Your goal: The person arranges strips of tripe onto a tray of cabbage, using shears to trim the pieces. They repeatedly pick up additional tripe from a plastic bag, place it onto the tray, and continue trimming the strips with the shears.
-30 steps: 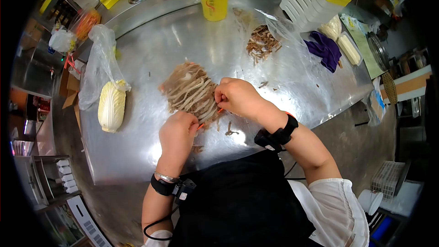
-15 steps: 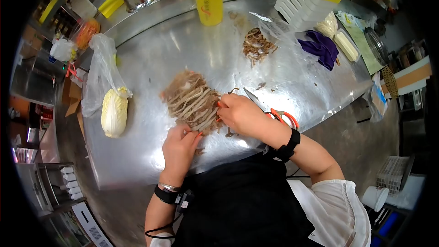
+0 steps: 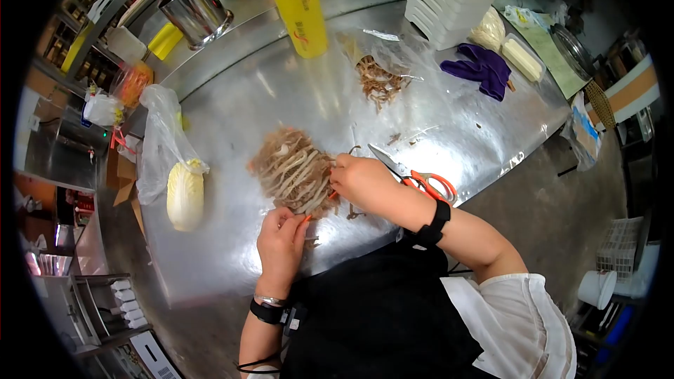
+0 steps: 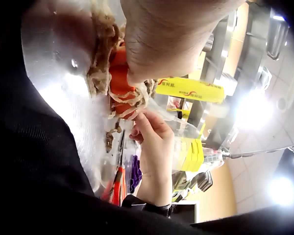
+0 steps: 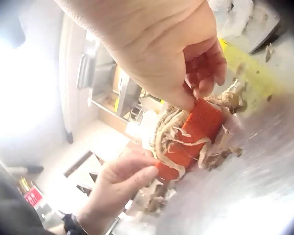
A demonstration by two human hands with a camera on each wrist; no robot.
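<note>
A bundle of pale brown, stringy strips [image 3: 295, 172] lies on the metal table near its front edge. In the right wrist view, a flat orange piece [image 5: 203, 122] shows at the side of the bundle, with several strips hanging across it. The left hand [image 3: 280, 242] pinches one end of this orange piece between thumb and fingers. At its other end the right hand [image 3: 372, 184] grips with bent fingers; part of that grip is hidden behind the palm. Scissors with orange handles [image 3: 430, 185] lie beside the right forearm, blades pointing away from the person.
A napa cabbage [image 3: 185, 196] partly in a clear bag stands left. Behind are a yellow printed roll [image 3: 298, 7], brown shreds [image 3: 379, 81] by clear plastic, and stacked white boxes [image 3: 439, 10]. A purple cloth [image 3: 481, 70] lies at the right. Small scraps [image 3: 394, 139] dot the table.
The head view has shifted, so the tabletop sits lower. The right hand and forearm have moved slightly, and the scissors hidden earlier now show. Both hands stay at the bundle's near side.
</note>
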